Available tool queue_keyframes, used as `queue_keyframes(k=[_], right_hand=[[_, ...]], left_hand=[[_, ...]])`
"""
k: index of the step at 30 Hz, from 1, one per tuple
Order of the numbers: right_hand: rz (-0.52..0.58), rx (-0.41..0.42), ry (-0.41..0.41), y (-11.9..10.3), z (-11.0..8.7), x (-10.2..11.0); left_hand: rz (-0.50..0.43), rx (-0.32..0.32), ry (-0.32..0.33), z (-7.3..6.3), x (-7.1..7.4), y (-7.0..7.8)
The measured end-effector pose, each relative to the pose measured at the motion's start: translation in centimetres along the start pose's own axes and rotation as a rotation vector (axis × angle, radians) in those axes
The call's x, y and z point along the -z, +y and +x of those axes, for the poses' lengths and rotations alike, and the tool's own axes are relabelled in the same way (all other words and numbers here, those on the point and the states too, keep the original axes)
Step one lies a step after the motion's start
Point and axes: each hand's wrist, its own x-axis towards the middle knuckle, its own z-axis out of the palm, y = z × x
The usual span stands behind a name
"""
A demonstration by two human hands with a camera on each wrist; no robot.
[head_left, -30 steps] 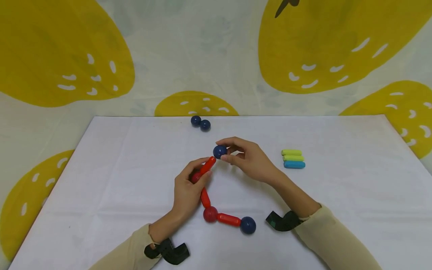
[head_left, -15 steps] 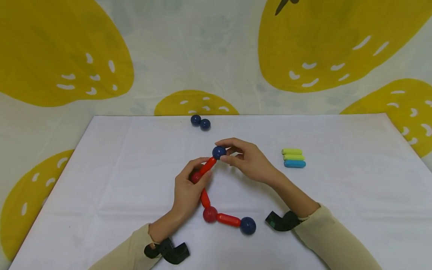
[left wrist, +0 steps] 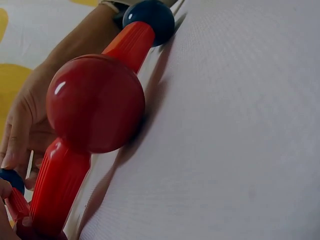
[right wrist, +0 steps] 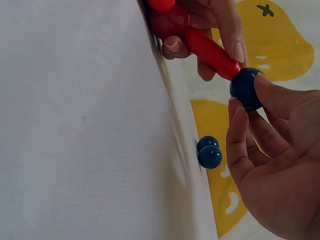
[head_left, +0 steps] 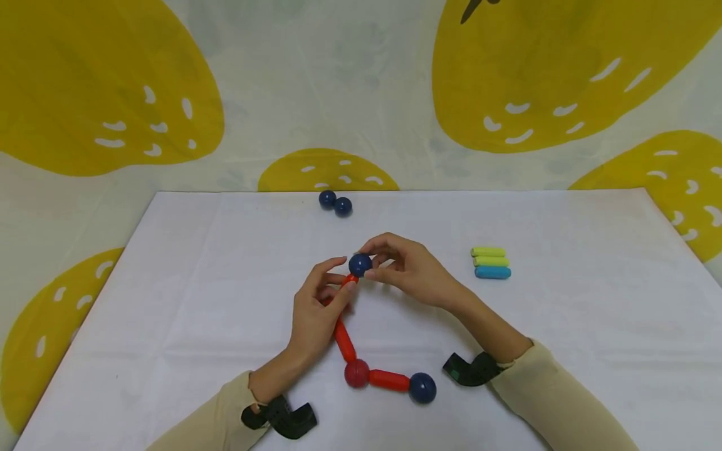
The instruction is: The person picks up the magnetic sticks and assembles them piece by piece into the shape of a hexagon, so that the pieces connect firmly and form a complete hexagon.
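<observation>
In the head view my right hand (head_left: 414,272) pinches a dark blue ball (head_left: 360,265) between thumb and fingertips. The ball meets the end of a red ribbed rod (right wrist: 212,54), which my left hand (head_left: 314,316) grips. At that rod's other end a red ball (right wrist: 169,23) sits among the left fingers, mostly hidden in the head view. From there the chain runs toward the front: a second red rod (head_left: 345,341), a larger-looking red ball (left wrist: 95,102), a third red rod (head_left: 389,380) and another blue ball (head_left: 422,388) at the near right end.
Two loose blue balls (head_left: 343,207) lie together by the far table edge. To the right, two yellow-green rods (head_left: 491,261) and a blue rod (head_left: 492,272) lie side by side. A white cloth (head_left: 197,282) covers the table; a patterned fabric hangs behind.
The blue ball in my right hand has come down and left onto the rod's end. My left fingers have shifted along the rod, and the chain's near end has swung slightly forward and right.
</observation>
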Motion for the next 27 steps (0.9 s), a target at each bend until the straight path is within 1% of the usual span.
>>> queue_keyframes(k=[3,5,7,12,16,19,23,27], right_hand=[[-0.007,-0.001,-0.011,-0.1,-0.1,-0.1],[-0.033,0.0,-0.02,-0.2,-0.2,0.1],[-0.067,0.0,-0.024,-0.2,-0.3,0.4],[-0.144,0.01,0.001,-0.1,-0.7,2.2],[-0.172,0.01,0.052,0.1,-1.5,4.0],[-0.18,-0.005,0.096,0.5,-2.2,5.3],[-0.196,-0.033,0.155,1.3,-3.3,7.0],[-0.221,-0.065,0.225,2.1,-4.5,8.9]], left_hand=[[-0.019,0.0,-0.033,0.0,0.0,-0.2],[-0.027,0.001,-0.049,-0.1,0.0,-0.2],[-0.019,-0.005,-0.048,-0.1,-0.1,-0.3],[0.02,-0.017,0.011,-0.1,-0.1,-0.2],[0.02,-0.026,0.037,0.0,0.0,-0.3],[0.0,-0.027,0.059,0.0,0.0,-0.4],[-0.037,-0.008,0.107,0.0,0.1,-0.4],[-0.063,0.0,0.139,0.1,0.0,-0.2]])
